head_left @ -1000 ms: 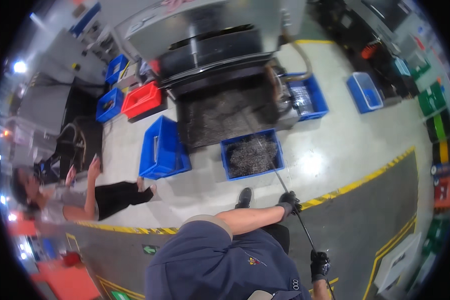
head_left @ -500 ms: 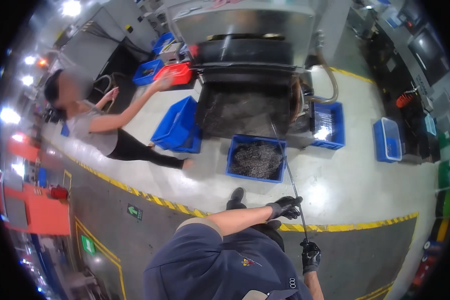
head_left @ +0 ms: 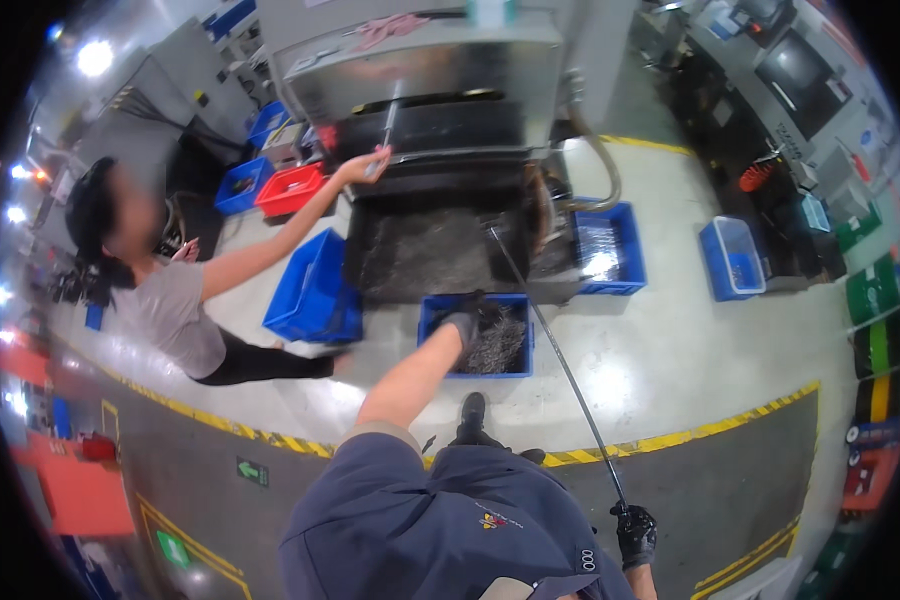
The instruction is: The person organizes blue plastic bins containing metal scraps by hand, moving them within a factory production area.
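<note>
My right hand [head_left: 636,535], in a dark glove, is closed round the near end of a long thin metal rod [head_left: 567,368]. The rod slants forward and left, its far tip over the dark machine trough [head_left: 420,255]. My left hand [head_left: 465,326], gloved too, is stretched forward over a blue bin [head_left: 523,372] of tangled grey metal shavings [head_left: 497,345]. Its fingers blur into the dark contents, so I cannot tell whether they grip anything. The bin stands on the floor against the trough's front.
On the left, a co-worker [head_left: 170,300] extends an arm toward the machine, a small object in hand. Nearby are stacked blue bins [head_left: 310,290] and a red bin [head_left: 290,190]. Right of the trough are another blue bin [head_left: 630,250] and a hose [head_left: 605,180]. Yellow-black tape [head_left: 670,440] crosses the floor.
My left hand has left the rod and reached forward to the shavings bin. My right hand still holds the rod. The co-worker's arm has moved from the red bin toward the machine.
</note>
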A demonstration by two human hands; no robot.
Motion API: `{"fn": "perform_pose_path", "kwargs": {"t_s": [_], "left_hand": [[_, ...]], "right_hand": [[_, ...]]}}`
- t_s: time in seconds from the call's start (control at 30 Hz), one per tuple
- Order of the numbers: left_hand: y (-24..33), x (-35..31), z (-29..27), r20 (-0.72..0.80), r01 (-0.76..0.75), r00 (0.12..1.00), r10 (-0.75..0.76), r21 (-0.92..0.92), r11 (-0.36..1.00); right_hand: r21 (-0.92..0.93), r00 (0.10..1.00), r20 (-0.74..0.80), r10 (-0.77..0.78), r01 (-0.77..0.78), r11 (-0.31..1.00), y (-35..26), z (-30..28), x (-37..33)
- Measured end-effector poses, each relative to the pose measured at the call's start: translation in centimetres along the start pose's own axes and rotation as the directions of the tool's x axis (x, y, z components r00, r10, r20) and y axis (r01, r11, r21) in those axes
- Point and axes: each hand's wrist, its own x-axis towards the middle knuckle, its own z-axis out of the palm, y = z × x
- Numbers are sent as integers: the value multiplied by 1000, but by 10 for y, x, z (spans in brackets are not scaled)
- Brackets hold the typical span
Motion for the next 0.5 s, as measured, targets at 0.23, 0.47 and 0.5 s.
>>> {"fn": "perform_pose_path", "kwargs": {"t_s": [0.23,0.47,0.5], "left_hand": [[141,174,-61,317,157,945,75,-645,748],[219,264,-37,249,-266,913,324,-241,934],[229,259,-21,219,-244,927,305,-267,932]], "right_hand": [[53,978,5,209,-209,976,-70,-22,-19],[92,945,-2,327,-326,941,-115,-11,-2],[129,930,51,365,-368,921,-120,-10,4]]}}
